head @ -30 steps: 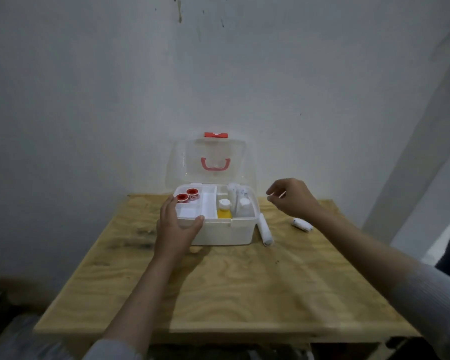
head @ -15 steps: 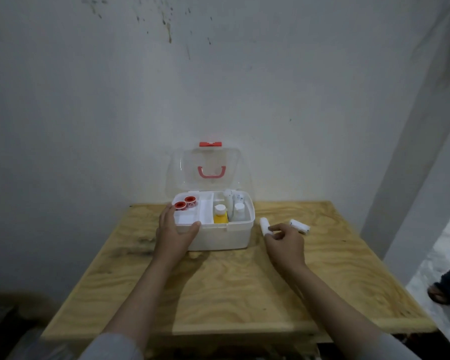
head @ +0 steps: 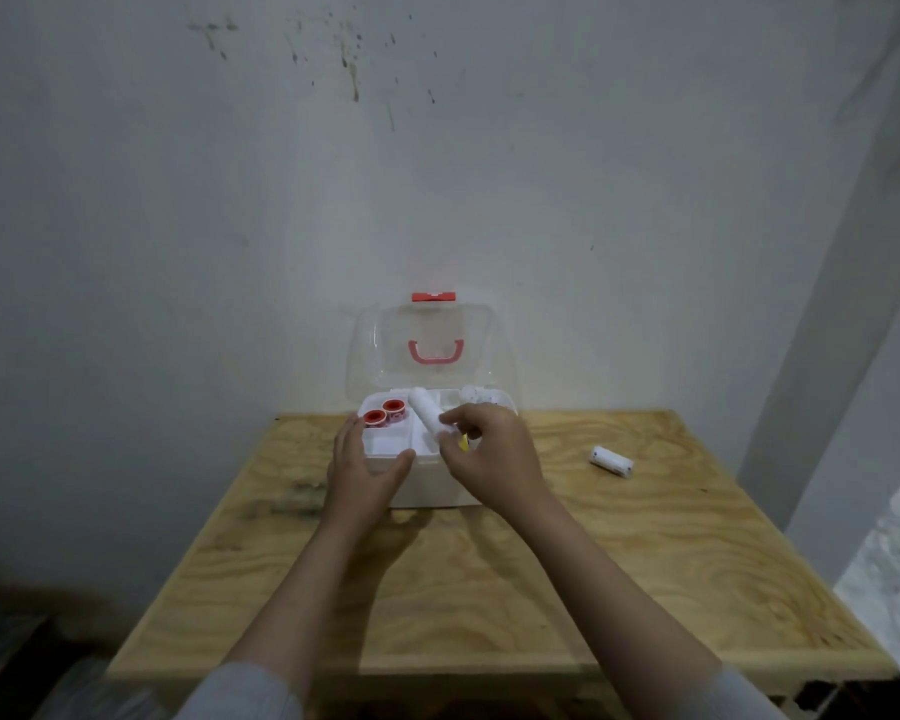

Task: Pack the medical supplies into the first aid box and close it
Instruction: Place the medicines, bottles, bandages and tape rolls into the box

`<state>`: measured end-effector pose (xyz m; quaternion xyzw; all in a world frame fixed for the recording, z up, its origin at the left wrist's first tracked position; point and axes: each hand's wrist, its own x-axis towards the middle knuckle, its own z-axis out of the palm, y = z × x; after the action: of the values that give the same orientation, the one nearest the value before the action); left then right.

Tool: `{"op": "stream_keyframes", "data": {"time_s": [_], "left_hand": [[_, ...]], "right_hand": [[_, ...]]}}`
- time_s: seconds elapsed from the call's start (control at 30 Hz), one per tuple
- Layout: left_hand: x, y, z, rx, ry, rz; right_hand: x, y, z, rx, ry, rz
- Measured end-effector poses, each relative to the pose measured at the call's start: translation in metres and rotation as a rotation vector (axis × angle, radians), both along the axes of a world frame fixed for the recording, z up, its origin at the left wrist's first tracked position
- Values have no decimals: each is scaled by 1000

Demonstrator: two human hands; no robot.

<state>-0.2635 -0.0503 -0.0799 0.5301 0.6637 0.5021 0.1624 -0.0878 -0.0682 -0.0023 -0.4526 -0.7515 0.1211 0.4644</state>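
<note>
Just changed: half a second ago our right hand (head: 489, 454) was flat on the plywood table (head: 489, 574) at the long white gauze roll (head: 427, 415); now that roll is off the table and over the open first aid box (head: 427, 480).
Right grip: fingertips pinched on the near end of the gauze roll, which slants away toward 11 o'clock above the box's tray.
Left grip: our left hand (head: 362, 472) has not moved; it is spread against the box's front left corner, thumb along the front rim, steadying and not holding anything up.
Box contents: two red-and-white tape spools (head: 384, 413) at the 10 o'clock corner of the tray; a yellow item (head: 462, 444) peeks out just behind our right fingers, probably the bottle, though the hand hides most of it.
Lid: the clear lid (head: 432, 350) stands upright at 12 o'clock, red latch on top.
Left to pack: one short bandage roll (head: 610, 460) lies well apart from the box at 3 o'clock.
Meaning for the task: we judge the long roll is about to be laid in; one item and the closing remain.
Caution: the roll looks longer than a tray cell, so it may need to lie across the dividers.
</note>
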Motion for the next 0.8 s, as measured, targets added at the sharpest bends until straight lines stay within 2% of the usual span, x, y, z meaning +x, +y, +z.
{"op": "stream_keyframes", "data": {"time_s": [0.1,0.27,0.43,0.6,0.7,0.8], "left_hand": [[0,1,0,-7,20,5],[-1,0,0,-7,16,-4],[0,0,-1,13,15,-8],[1,1,-3,15,1,0],[0,2,-4,11,-4,5],[0,4,-5,13,4,14]], "right_hand": [[-13,17,-1,-28,-222,-36],[-23,24,-11,-18,-429,-14],[-2,16,-23,94,-167,33],[43,14,-39,261,34,-147],[76,24,-55,231,69,-332],[106,36,-73,72,51,-518]]}}
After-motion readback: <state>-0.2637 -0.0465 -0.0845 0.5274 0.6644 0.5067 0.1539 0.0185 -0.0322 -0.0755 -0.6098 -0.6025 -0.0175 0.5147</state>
